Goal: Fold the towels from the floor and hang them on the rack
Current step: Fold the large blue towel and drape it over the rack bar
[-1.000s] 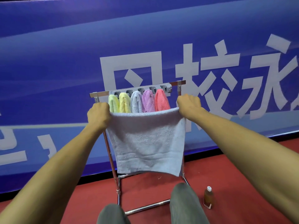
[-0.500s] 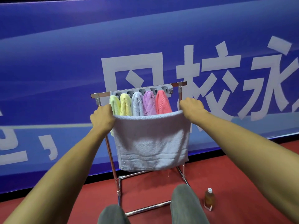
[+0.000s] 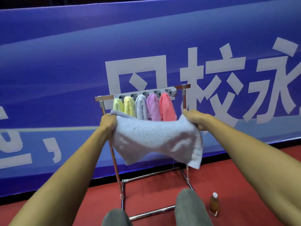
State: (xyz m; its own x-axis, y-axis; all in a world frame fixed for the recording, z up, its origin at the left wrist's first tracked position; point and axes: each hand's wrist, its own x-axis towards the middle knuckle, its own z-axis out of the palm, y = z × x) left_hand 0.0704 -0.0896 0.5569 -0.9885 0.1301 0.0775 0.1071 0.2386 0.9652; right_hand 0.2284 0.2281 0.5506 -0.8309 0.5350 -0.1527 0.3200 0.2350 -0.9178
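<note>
A pale blue towel [image 3: 154,139] is stretched between both hands in front of the chrome rack [image 3: 114,154]. My left hand [image 3: 107,120] grips its upper left corner and my right hand [image 3: 194,118] grips its upper right corner. The towel's lower part swings up toward me, its bottom edge lifted and curled. On the rack's top bar [image 3: 143,93] hang several folded towels: light green [image 3: 118,106], yellow [image 3: 129,106], grey-blue [image 3: 141,107], purple [image 3: 153,108] and pink [image 3: 167,108].
A blue banner [image 3: 65,70] with large white characters stands right behind the rack. The floor [image 3: 244,173] is red. A small bottle of amber liquid [image 3: 214,204] stands on it right of the rack base. My knees [image 3: 190,207] show at the bottom edge.
The towel hung flat from both hands; now its lower half has swung up and forward, and my hands have dropped a little and turned.
</note>
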